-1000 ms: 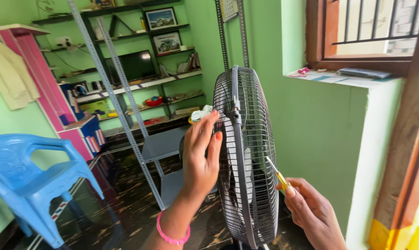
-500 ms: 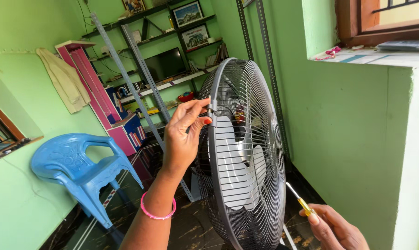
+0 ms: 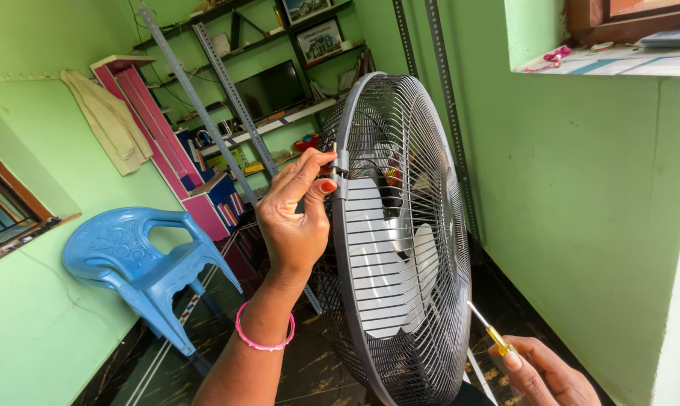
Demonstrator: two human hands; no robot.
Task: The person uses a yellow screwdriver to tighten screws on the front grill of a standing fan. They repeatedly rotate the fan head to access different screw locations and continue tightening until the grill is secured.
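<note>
Grey wire-caged fan [image 3: 400, 248] standing upright, white blades still, small clip [image 3: 341, 174] on its rim, yellow-handled screwdriver [image 3: 489, 331] low beside it

grey wire metal fan grille [image 3: 411, 248], matt; glossy blue plastic chair [image 3: 141, 259]; polished dark floor [image 3: 310, 368]; matt painted wall [image 3: 580, 203]

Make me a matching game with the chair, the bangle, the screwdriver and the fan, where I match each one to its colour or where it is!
Things:
1. plastic chair
2. bangle
3. screwdriver
4. fan guard

Matches:
A. pink, on the left wrist
B. grey wire, pinched at a rim clip by the left hand
C. blue, by the green wall
D. yellow handle, held in the right hand

Pairs: 1-C, 2-A, 3-D, 4-B
</note>
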